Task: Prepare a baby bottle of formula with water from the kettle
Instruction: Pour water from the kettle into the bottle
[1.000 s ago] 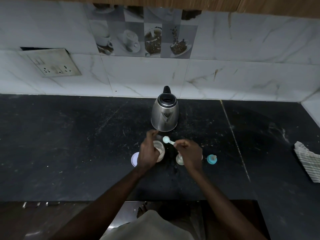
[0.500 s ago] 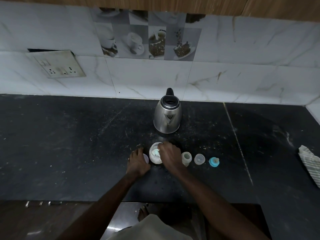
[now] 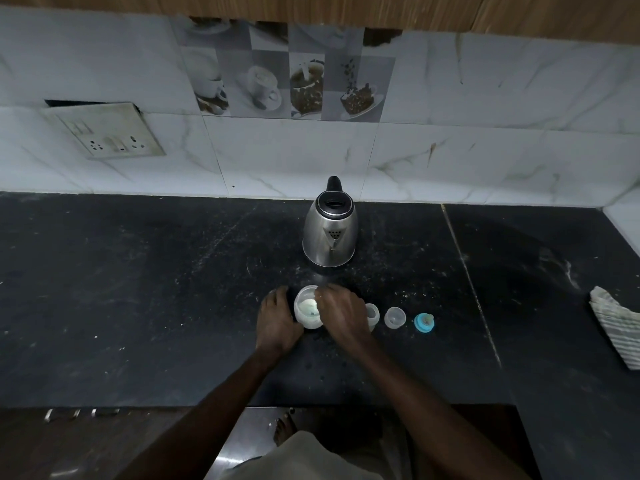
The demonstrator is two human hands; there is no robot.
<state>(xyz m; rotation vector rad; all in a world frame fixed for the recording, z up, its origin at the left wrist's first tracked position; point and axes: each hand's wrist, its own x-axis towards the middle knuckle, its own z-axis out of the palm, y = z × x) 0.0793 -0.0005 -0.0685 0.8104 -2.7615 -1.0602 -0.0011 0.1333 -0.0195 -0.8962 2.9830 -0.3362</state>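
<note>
A steel kettle (image 3: 330, 228) stands at the back of the black counter (image 3: 138, 289). In front of it is a small white formula container (image 3: 306, 311), open, with pale powder and a scoop (image 3: 309, 307) inside. My right hand (image 3: 343, 317) reaches over its right rim, fingers pinched down on the scoop. My left hand (image 3: 277, 323) lies palm down against the container's left side and hides the lid that lay there. The baby bottle (image 3: 373, 312) stands just right of my right hand, partly hidden by it.
A clear cap (image 3: 394, 317) and a blue teat ring (image 3: 424, 322) stand in a row right of the bottle. A striped cloth (image 3: 616, 330) lies at the counter's right edge. A socket plate (image 3: 107, 133) hangs on the tiled wall.
My right hand carried the scoop from above the bottle left into the formula container. My left hand let go of the container, dropped onto the lid, then slid against the container.
</note>
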